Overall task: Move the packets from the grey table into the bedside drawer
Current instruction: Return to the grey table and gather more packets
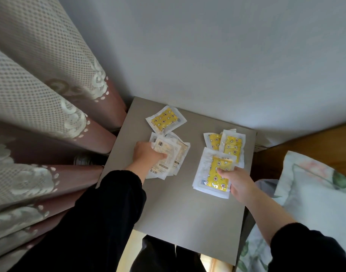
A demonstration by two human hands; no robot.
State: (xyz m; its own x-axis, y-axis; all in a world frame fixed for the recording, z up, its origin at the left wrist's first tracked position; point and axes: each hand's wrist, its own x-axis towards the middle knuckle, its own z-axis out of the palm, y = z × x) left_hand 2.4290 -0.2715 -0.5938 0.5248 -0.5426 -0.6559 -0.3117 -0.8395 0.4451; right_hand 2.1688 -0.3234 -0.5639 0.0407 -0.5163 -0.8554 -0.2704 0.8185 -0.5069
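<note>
Several white packets with yellow patterned inserts lie on the grey table (174,209). My left hand (146,156) grips a stack of face-down white packets (172,152) at the table's left. One yellow packet (165,119) lies alone behind that stack. My right hand (237,185) pinches a large yellow packet (211,173) at the right side, thumb on top. Two more yellow packets (232,146) lie just behind it, overlapping. No drawer is in view.
A patterned curtain (40,114) hangs close along the table's left edge. A pale wall (207,55) stands behind the table. A floral pillow (315,193) and wooden bed frame (305,146) are to the right. My dark trouser legs (164,256) show below the table's front edge.
</note>
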